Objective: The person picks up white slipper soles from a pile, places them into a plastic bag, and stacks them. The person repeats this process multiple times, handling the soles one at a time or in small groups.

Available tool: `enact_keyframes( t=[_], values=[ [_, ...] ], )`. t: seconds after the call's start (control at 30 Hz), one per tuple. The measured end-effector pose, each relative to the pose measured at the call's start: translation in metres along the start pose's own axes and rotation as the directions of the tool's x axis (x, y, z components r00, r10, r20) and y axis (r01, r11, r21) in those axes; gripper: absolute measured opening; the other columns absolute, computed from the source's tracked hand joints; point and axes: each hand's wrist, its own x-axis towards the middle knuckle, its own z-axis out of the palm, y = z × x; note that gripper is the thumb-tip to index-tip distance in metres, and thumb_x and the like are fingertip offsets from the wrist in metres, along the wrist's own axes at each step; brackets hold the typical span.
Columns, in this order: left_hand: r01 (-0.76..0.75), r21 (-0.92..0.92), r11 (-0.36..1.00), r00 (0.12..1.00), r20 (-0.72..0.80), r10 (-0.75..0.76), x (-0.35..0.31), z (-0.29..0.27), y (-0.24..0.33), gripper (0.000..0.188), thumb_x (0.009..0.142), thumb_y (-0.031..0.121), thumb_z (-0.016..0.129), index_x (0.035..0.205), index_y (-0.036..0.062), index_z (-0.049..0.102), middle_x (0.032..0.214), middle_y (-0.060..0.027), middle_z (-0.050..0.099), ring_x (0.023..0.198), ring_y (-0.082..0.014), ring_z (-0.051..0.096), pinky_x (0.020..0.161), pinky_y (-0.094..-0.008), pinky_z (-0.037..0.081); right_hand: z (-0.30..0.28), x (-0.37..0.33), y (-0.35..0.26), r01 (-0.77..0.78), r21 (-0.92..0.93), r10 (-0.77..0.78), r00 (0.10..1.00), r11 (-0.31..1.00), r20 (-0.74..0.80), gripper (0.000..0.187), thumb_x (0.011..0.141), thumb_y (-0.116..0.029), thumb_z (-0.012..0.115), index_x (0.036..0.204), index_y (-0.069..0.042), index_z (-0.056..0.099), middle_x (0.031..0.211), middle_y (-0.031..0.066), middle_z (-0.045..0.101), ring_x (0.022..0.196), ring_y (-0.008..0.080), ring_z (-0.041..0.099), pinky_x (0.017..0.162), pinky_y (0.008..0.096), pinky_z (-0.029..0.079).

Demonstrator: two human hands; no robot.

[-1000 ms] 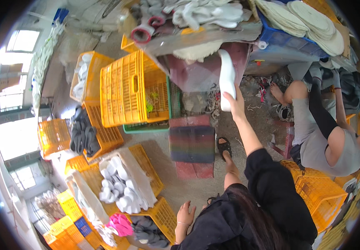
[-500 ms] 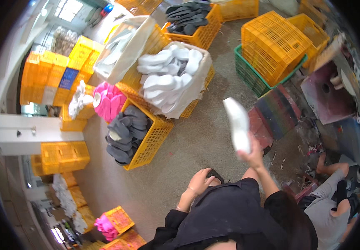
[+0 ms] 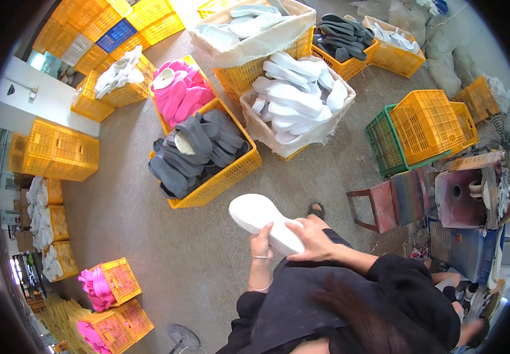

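Both hands hold one white shoe sole [image 3: 265, 222] in front of the body. The left hand [image 3: 261, 241] pinches it from under, and the right hand [image 3: 309, 239] lies on top, so it stays flat. A yellow crate [image 3: 222, 180] of grey soles [image 3: 193, 150] sits near on the floor.

Single view only, so no overlap with a second camera. Head-worn fisheye looks steeply down from above the person's own torso; dark hair and clothing fill the bottom edge. Both hands, left hand [image 3: 262, 243] and right hand [image 3: 313, 241], sit close, low of centre, on a white sole [image 3: 265, 222]. The concrete floor [image 3: 149, 236] and yellow crates [image 3: 54, 150] lie farther off and bend toward the round black rim. Upright, not mirrored.
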Motion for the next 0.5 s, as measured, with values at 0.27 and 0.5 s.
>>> enact_keyframes(
  t=[0.27, 0.5],
  values=[
    [-0.011, -0.333, 0.943, 0.935, 0.330, 0.127, 0.124, 0.065, 0.074, 0.054, 0.088, 0.023, 0.061, 0.133, -0.0021, 0.045, 0.121, -0.0145, 0.059, 0.111, -0.0268, 0.059, 0.096, -0.0397, 0.049, -0.113, 0.056, 0.077, -0.439, 0.207, 0.474, 0.865, 0.874, -0.167, 0.049, 0.086, -0.030, 0.067, 0.124, -0.002, 0.054, 0.122, 0.0189, 0.054, 0.117, 0.0314, 0.050, 0.101, 0.0394, 0.039],
    [0.197, -0.413, 0.889, 0.858, 0.511, 0.048, 0.205, 0.097, 0.116, 0.074, 0.081, 0.058, 0.066, 0.124, -0.0005, 0.052, 0.093, -0.0081, 0.057, 0.078, -0.0155, 0.058, 0.069, -0.0293, 0.051, -0.135, 0.090, 0.109, -0.473, 0.322, 0.557, 0.790, 0.820, -0.257, 0.037, 0.085, -0.021, 0.066, 0.116, -0.001, 0.059, 0.111, 0.0171, 0.062, 0.104, 0.0315, 0.060, 0.092, 0.0367, 0.046]
  ],
)
